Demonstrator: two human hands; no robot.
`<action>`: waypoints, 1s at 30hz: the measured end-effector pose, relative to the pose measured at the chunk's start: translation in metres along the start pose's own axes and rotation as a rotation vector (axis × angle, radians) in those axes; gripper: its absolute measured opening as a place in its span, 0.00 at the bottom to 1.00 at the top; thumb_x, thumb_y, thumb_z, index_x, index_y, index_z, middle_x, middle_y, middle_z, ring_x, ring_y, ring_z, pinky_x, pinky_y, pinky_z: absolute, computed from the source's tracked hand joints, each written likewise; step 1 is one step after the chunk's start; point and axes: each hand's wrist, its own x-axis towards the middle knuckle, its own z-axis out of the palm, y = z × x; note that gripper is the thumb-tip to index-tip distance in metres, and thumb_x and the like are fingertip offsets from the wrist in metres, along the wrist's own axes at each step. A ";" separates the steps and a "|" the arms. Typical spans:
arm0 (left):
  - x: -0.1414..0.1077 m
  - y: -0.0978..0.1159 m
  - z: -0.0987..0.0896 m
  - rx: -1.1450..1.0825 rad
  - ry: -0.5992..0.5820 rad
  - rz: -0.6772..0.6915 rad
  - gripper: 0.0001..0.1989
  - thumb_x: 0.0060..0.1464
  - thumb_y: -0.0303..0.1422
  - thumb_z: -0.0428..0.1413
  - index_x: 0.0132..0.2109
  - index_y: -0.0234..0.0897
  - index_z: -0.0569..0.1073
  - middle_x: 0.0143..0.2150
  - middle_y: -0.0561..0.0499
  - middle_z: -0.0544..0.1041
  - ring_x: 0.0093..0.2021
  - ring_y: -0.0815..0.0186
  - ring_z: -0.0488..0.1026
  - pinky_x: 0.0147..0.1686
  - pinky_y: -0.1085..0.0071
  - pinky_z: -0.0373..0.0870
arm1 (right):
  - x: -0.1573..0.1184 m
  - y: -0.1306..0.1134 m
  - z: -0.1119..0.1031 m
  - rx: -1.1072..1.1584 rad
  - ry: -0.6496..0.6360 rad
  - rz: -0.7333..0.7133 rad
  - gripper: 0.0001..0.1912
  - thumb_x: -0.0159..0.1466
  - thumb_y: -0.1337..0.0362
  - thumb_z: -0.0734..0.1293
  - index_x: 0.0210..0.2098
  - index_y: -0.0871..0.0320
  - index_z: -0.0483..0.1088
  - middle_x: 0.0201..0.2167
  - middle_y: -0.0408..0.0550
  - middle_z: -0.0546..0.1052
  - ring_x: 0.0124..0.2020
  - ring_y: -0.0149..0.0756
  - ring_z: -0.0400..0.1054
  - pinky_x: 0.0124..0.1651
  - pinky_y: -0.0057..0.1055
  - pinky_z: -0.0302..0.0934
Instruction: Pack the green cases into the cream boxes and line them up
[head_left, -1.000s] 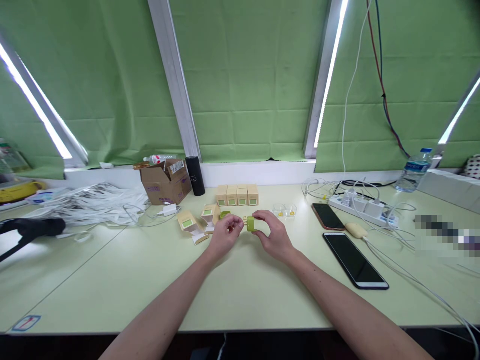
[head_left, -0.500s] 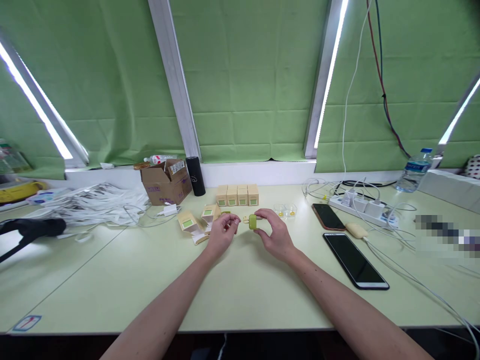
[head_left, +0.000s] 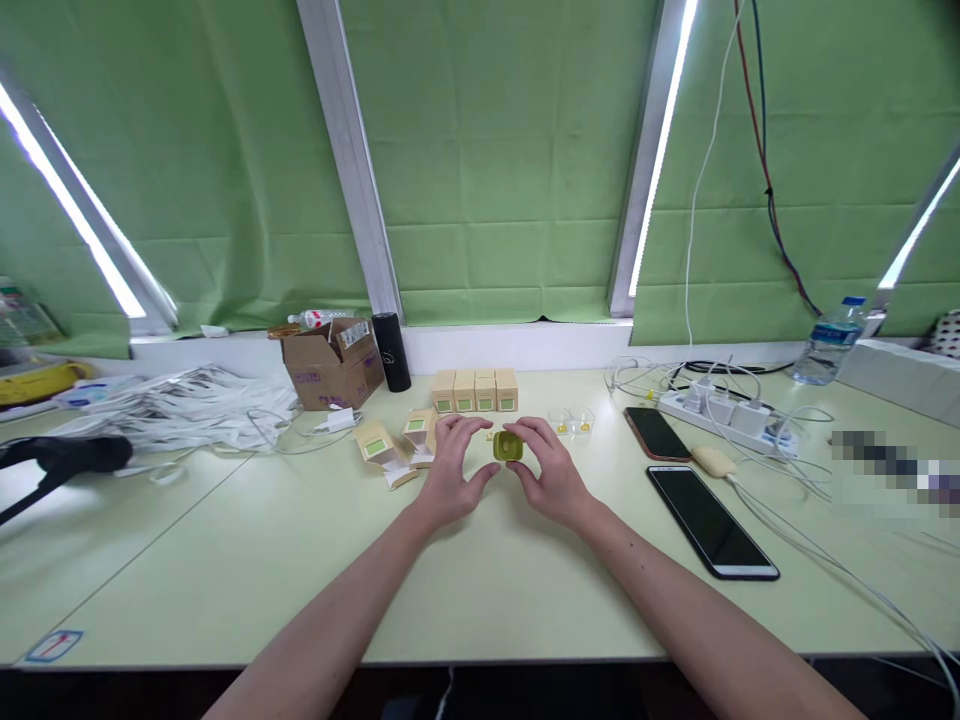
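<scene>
A small olive-green square case [head_left: 508, 446], with a round shape on the face turned toward me, is pinched in my right hand [head_left: 553, 472] between thumb and fingers. To its left, my left hand [head_left: 452, 468] curves with thumb and fingers apart and nothing between them. Opened small cardboard boxes [head_left: 379, 448] with green labels lie left of my left hand. Several closed boxes [head_left: 475, 390] of the same kind stand in a row beyond my hands. Past my right hand is a clear plastic tray [head_left: 571, 422] with small yellow pieces.
At right lie two phones [head_left: 712, 520], a beige rounded device [head_left: 712, 461] on a cable and a power strip [head_left: 727, 418]. A brown carton [head_left: 334, 370], a black cylinder [head_left: 391, 352] and a heap of white cables [head_left: 180, 415] are at back left.
The green case has turned so its broad face shows toward me. My left hand has opened its closed fingers and moved slightly right, nearer the case.
</scene>
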 end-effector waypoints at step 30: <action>0.002 -0.001 0.001 0.065 0.130 0.218 0.20 0.62 0.30 0.62 0.60 0.41 0.72 0.49 0.42 0.80 0.56 0.50 0.67 0.54 0.47 0.72 | 0.005 -0.003 -0.004 -0.220 0.021 -0.285 0.14 0.73 0.72 0.62 0.56 0.55 0.69 0.54 0.61 0.75 0.54 0.48 0.74 0.51 0.46 0.77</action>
